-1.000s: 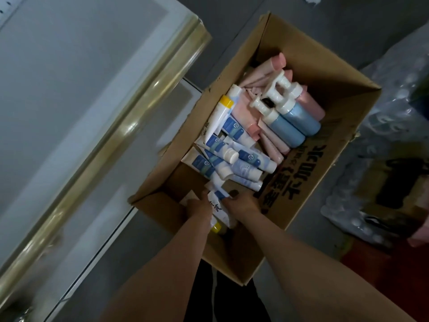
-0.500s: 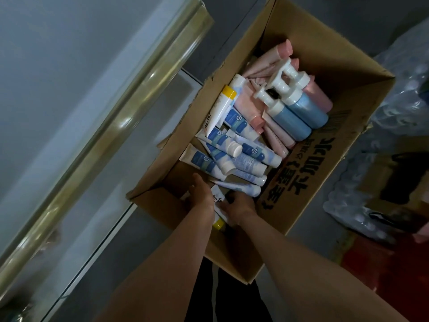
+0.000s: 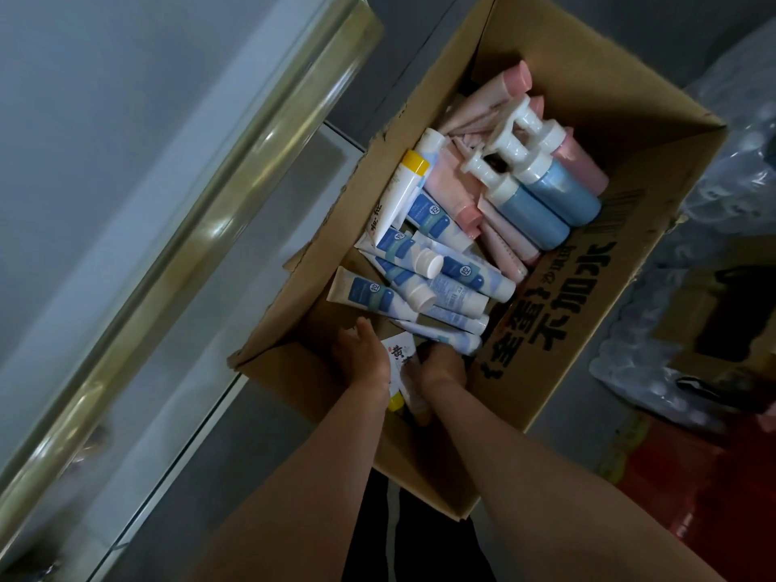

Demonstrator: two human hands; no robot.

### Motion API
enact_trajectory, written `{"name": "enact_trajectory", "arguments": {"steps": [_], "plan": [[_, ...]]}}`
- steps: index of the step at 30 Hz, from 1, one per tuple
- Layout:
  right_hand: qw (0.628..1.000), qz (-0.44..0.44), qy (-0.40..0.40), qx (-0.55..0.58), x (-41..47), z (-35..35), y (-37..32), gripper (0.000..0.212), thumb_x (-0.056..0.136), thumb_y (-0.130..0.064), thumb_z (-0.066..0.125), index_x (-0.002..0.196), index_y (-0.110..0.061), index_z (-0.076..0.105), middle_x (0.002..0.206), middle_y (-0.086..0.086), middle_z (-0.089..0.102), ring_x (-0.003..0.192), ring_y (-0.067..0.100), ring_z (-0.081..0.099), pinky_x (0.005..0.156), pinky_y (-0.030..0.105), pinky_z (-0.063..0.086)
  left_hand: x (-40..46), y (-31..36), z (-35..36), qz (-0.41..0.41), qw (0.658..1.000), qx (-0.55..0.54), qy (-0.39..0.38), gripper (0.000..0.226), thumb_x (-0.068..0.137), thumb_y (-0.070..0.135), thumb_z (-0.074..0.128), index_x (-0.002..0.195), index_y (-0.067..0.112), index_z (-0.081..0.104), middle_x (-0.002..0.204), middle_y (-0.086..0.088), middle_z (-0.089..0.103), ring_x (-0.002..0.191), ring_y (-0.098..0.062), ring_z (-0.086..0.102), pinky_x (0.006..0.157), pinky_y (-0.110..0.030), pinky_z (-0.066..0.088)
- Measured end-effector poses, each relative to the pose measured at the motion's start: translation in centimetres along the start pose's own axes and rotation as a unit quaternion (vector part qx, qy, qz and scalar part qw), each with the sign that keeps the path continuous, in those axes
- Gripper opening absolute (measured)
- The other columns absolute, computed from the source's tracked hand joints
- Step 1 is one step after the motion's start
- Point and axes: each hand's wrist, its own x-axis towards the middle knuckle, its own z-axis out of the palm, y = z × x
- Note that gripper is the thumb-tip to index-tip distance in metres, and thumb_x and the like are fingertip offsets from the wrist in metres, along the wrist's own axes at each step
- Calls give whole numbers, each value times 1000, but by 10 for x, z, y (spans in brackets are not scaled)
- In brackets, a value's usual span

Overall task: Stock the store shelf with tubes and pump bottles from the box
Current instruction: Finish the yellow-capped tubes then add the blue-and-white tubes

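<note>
Box (image 3: 558,325): open brown cardboard carton with black printed characters on its inner right wall.
Blue-and-white tubes (image 3: 424,283): heaped on their sides in the middle, white caps pointing mostly right.
Pink tubes (image 3: 457,195): lying in the far part, partly beneath the bottles.
Pump bottles (image 3: 541,195): two blue with white pump heads, side by side on their sides; a pink one just behind.
Yellow-capped tube (image 3: 405,186): white, leaning along the left wall.

Shop floor, stocking in progress. Open cardboard box (image 3: 621,228) on grey floor, full of identical blue-label tubes (image 3: 424,216), pink tubes (image 3: 499,90) and pump bottles (image 3: 546,191). Glass-fronted display case with brass-coloured rail (image 3: 201,228) along its edge. Shrink-wrapped bottle packs (image 3: 655,371) nearby.
</note>
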Motion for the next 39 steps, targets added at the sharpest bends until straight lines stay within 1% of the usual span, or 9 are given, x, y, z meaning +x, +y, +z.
{"name": "enact_trajectory", "arguments": {"steps": [7, 13, 19, 24, 26, 29, 32, 35, 39], "plan": [[991, 9, -69, 112, 9, 2, 6, 34, 86, -26, 77, 113, -10, 65, 114, 7, 67, 104, 27, 66, 87, 34, 55, 19, -11, -5, -32, 985, 169, 33, 48, 89, 21, 63, 133, 5, 51, 132, -19, 56, 116, -38, 58, 92, -48, 54], [957, 15, -94, 272, 9, 6, 2, 36, 86, -18, 77, 117, -5, 66, 114, 14, 70, 98, 28, 69, 87, 44, 59, 11, 2, -1, -4, 988, 154, -12, 30, 88, 23, 70, 115, 10, 70, 109, -15, 71, 95, -32, 70, 80, -46, 60], [948, -30, -100, 302, -6, 5, 4, 30, 102, -21, 56, 131, -20, 58, 125, 6, 64, 113, 26, 62, 99, 46, 53, 13, 5, -12, 1, 990, 129, -57, 33, 101, 38, 47, 128, 21, 56, 119, -10, 65, 103, -30, 65, 88, -47, 56], [919, -41, -132, 368, -26, -1, 0, 25, 106, -27, 46, 126, -18, 58, 116, 3, 66, 100, 18, 66, 79, 31, 55, -4, 7, -22, 22, 989, 123, -80, 33, 103, 37, 41, 133, 23, 45, 120, -8, 61, 95, -22, 62, 82, -41, 54], [905, -25, -145, 399, -34, -8, -3, 30, 105, -30, 47, 125, -12, 60, 118, 11, 69, 104, 27, 68, 90, 43, 56, -17, 10, -27, 42, 992, 99, -71, 36, 104, 36, 39, 137, 22, 43, 123, -9, 59, 97, -23, 60, 79, -39, 50], [879, -29, -155, 451, -43, -24, -10, 38, 104, -38, 48, 129, -11, 58, 123, 19, 67, 111, 35, 66, 100, 55, 51, -40, 22, -36, 80, 995, 37, -43, 42, 105, 39, 36, 144, 25, 40, 136, -9, 54, 119, -29, 56, 95, -40, 45], [860, -47, -157, 484, -56, -51, -17, 36, 106, -40, 41, 123, -12, 57, 111, 22, 67, 97, 35, 68, 90, 53, 55, -61, 29, -43, 125, 991, -23, -47, 43, 105, 37, 35, 146, 26, 38, 140, -9, 52, 121, -30, 56, 95, -36, 45], [860, -56, -167, 479, -75, -79, -24, 37, 107, -42, 38, 123, -14, 56, 105, 21, 66, 86, 32, 66, 76, 45, 58, -85, 35, -47, 147, 984, -81, -59, 39, 105, 41, 35, 140, 26, 43, 134, -8, 57, 114, -29, 60, 96, -47, 51], [833, -44, -194, 517, -110, -110, -36, 36, 101, -18, 49, 135, -7, 52, 108, 21, 65, 86, 31, 65, 73, 43, 57, -117, 49, -54, 112, 971, -186, -95, 44, 100, 55, 38, 133, 28, 49, 117, -3, 65, 103, -28, 67, 92, -51, 54]]}}
